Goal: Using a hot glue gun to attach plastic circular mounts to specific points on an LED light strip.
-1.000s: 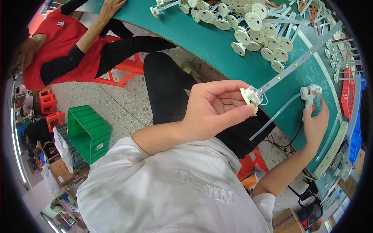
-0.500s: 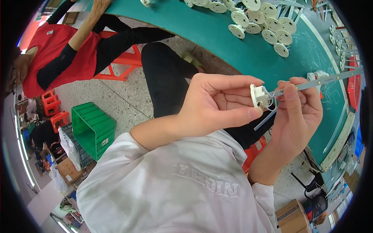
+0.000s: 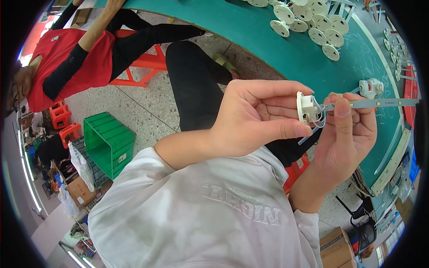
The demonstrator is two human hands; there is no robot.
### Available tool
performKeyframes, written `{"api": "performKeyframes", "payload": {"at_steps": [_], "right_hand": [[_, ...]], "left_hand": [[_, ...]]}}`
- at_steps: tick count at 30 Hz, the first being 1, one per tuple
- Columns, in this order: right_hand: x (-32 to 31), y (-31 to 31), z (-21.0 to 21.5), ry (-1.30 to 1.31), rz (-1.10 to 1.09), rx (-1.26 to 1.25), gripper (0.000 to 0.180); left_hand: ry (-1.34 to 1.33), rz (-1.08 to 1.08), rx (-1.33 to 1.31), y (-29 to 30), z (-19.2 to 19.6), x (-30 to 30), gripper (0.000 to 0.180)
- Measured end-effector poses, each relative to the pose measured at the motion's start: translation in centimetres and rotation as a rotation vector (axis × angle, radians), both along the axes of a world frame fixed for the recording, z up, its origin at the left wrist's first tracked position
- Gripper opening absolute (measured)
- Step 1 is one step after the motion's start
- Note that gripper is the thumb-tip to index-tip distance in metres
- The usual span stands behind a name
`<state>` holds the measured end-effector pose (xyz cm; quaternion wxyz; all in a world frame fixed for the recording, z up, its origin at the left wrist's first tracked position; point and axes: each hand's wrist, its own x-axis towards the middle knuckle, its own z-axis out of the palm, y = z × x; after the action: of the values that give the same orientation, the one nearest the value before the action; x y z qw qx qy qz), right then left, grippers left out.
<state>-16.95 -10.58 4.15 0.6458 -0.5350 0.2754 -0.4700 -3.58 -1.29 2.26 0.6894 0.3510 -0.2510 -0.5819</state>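
Note:
My left hand (image 3: 254, 116) is shut on a small white round lamp cap (image 3: 304, 107) with thin white wires hanging from it, pinched between thumb and fingers. My right hand (image 3: 348, 134) pinches the near end of a long thin LED strip (image 3: 380, 103) and holds it against the cap. The strip runs to the right over the green table (image 3: 290, 49). Both hands are raised in front of my chest, above my lap, and touch at the cap.
Several white round discs (image 3: 313, 22) lie on the far table, and one white socket part (image 3: 370, 88) lies near the strip. A seated person in a red top (image 3: 67, 62) is at the left. A green crate (image 3: 109, 140) stands on the floor, and a cardboard box (image 3: 337, 243) is at the lower right.
My right hand left the table with the LED strip and came across to the cap in my left hand. Both hands now sit closer to me.

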Motion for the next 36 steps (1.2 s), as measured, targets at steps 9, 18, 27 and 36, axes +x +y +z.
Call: {"api": "performKeyframes", "payload": {"at_steps": [9, 18, 27, 36], "right_hand": [[0.1, -0.9, 0.5, -0.048, -0.104, -0.091, 0.024], [-9.7, -10.8, -1.5, 1.527, -0.366, -0.737, 0.052], [-14.1, -16.0, -2.9, 1.21, -0.303, -0.118, 0.046], [-13.5, -4.4, -1.2, -0.23, 0.105, 0.034, 0.04]], "left_hand": [[-0.07, 0.024, -0.058, -0.9, 0.4, 0.3, 0.049], [-0.193, 0.116, -0.066, -1.2, -0.9, 1.6, 0.046], [-0.191, 0.172, -0.048, -1.3, -0.3, 2.2, 0.043], [-0.309, 0.162, -0.1, -1.3, 0.8, 2.9, 0.05]]}}
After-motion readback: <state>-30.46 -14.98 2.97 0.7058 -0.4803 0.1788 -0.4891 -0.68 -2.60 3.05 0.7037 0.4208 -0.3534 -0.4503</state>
